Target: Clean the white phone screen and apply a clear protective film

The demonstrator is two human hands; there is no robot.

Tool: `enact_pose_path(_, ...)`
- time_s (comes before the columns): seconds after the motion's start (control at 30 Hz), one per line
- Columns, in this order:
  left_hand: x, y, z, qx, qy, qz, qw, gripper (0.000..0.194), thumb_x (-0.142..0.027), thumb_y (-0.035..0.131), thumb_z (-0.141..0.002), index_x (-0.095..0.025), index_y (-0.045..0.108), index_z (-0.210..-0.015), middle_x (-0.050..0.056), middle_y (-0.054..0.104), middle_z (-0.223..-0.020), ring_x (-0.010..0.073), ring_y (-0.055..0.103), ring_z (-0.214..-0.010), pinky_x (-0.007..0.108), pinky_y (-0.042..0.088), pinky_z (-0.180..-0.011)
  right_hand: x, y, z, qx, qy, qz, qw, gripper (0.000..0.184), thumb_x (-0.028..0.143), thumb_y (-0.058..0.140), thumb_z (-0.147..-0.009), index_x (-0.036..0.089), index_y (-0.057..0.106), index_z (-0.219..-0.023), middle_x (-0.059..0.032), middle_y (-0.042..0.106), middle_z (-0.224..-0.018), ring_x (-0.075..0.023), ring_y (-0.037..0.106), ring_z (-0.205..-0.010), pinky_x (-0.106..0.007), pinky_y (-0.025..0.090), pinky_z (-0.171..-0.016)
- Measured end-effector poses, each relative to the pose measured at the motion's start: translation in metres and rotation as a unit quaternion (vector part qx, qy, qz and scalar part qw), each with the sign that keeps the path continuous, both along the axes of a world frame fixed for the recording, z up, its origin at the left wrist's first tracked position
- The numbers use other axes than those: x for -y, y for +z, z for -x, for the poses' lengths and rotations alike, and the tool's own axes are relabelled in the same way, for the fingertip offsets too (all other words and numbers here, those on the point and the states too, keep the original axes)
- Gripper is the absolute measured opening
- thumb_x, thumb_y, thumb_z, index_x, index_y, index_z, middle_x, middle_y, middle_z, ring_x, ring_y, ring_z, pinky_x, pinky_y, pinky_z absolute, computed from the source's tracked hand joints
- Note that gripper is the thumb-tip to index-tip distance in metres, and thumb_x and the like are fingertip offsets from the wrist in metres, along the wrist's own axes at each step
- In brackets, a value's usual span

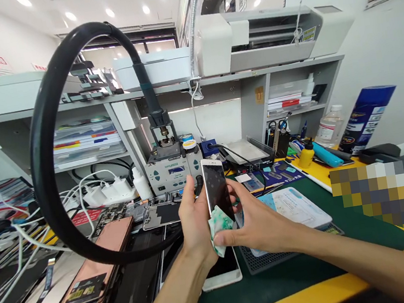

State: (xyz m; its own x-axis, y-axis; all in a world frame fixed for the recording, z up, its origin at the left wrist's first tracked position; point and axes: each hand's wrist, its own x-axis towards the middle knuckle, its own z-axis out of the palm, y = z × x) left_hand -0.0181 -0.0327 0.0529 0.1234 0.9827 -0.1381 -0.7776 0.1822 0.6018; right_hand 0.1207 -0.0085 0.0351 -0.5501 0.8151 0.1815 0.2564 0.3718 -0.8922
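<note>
My left hand point(194, 218) grips a white phone point(216, 186) with a dark screen, held upright above the green mat point(297, 258). My right hand point(252, 222) pinches a crumpled white and green cloth point(219, 227) against the lower part of the phone's screen. A second white phone point(223, 272) lies flat on the mat just below both hands.
A thick black hose point(46, 159) loops from the grey rework station point(174, 168) across the left. Piles of phone screens and back covers point(74, 287) fill the left side. Bottles, a blue spray can point(367, 116) and tools stand at the right; shelves with printers behind.
</note>
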Motion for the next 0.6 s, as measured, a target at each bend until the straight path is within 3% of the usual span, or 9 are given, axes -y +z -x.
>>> enact_pose_path(0.27, -0.0001, 0.0042, 0.0010, 0.012, -0.009, 0.001, 1.000, 0.057, -0.058, 0.045, -0.092, -0.010, 0.069, -0.111, 0.012, 0.073, -0.085, 0.0282, 0.071, -0.077, 0.038, 0.056, -0.076, 0.0018, -0.0031, 0.0003, -0.039, 0.008, 0.002, 0.999, 0.107, 0.036, 0.088, -0.064, 0.027, 0.024, -0.149, -0.0109, 0.049, -0.135, -0.0276, 0.055, -0.117, -0.040, 0.050, -0.095)
enact_pose_path(0.6, -0.0042, -0.0024, 0.0082, 0.013, -0.026, -0.018, 0.999, 0.051, -0.052, 0.049, -0.091, -0.009, 0.071, -0.107, 0.012, 0.074, -0.081, 0.0292, 0.072, -0.076, 0.040, 0.057, -0.074, 0.0044, 0.0002, -0.0007, -0.049, 0.030, 0.018, 0.998, 0.101, 0.038, 0.084, -0.070, 0.028, 0.021, -0.149, -0.0109, 0.049, -0.131, -0.0252, 0.057, -0.113, -0.039, 0.052, -0.092)
